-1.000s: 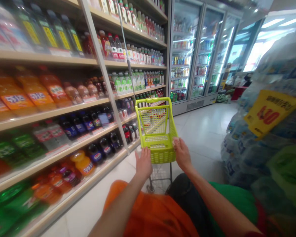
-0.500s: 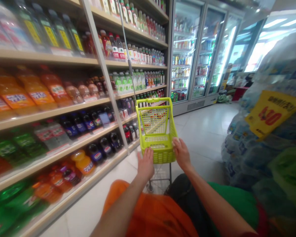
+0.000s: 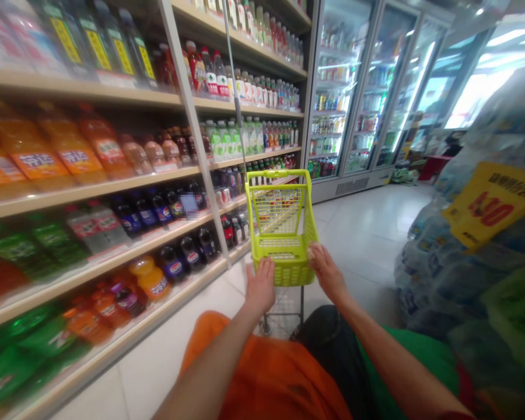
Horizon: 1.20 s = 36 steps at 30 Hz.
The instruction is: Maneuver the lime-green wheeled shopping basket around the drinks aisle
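A lime-green shopping cart basket (image 3: 289,274) stands in front of me on a wheeled frame. Its near rim is touched by my left hand (image 3: 261,287), whose fingers lie stretched over the edge with the thumb apart. My right hand (image 3: 328,273) is at the right side of the basket, fingers curled together. A pale bit shows by its fingertips; whether this is a small object or a bright fingertip is unclear. Inside the basket, the green slatted floor is visible.
Drink shelves (image 3: 91,181) run along my left, with several bottles. Glass-door fridges (image 3: 350,93) stand ahead. At right, wrapped bottle packs (image 3: 424,256) carry a yellow price sign (image 3: 492,204). A tiled floor (image 3: 359,227) lies between.
The view has turned slightly left, so shelves and fridges sit a little further right. Both hands keep their places at the basket.
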{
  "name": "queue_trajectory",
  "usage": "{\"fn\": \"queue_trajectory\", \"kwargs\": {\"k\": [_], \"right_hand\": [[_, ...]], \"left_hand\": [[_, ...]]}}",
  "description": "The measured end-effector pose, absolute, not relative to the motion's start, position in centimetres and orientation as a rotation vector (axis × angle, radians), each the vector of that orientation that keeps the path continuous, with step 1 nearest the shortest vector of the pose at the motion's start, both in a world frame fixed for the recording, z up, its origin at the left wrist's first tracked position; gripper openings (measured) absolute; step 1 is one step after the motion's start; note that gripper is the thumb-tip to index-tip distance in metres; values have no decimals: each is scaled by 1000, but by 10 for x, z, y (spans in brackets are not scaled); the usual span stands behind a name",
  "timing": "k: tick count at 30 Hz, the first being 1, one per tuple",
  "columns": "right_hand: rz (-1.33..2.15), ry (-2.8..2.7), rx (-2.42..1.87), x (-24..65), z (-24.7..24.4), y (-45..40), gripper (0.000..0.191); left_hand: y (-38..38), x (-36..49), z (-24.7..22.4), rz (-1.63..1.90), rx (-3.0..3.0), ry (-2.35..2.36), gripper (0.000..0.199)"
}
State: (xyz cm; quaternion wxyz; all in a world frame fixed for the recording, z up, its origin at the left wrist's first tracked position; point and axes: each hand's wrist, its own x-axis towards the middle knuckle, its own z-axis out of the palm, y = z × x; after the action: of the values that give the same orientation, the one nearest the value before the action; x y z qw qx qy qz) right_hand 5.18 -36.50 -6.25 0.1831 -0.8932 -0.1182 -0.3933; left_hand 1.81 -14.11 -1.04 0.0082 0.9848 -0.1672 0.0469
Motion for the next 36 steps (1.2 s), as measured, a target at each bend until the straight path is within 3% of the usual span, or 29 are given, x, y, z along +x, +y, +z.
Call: {"fn": "queue_trajectory", "kwargs": {"k": [10, 16, 24, 32, 36], "right_hand": [[-1251, -337, -2466, 60, -58, -325, 35], [-1249, -429, -2566, 60, -62, -284, 38], [-1266, -288, -2431, 66, -65, -330, 36], [-1101, -622, -2435, 73, -63, -237, 41], [-1116, -607, -2462, 70, -64, -258, 40]], "left_hand": [[-138, 15, -7, 128, 3054, -515, 76], [-134, 14, -3, 115, 3051, -471, 77], [-124, 14, -5, 182, 3054, -376, 74], [-118, 18, -5, 188, 3061, -371, 73], [-113, 21, -7, 201, 3102, -310, 71]]}}
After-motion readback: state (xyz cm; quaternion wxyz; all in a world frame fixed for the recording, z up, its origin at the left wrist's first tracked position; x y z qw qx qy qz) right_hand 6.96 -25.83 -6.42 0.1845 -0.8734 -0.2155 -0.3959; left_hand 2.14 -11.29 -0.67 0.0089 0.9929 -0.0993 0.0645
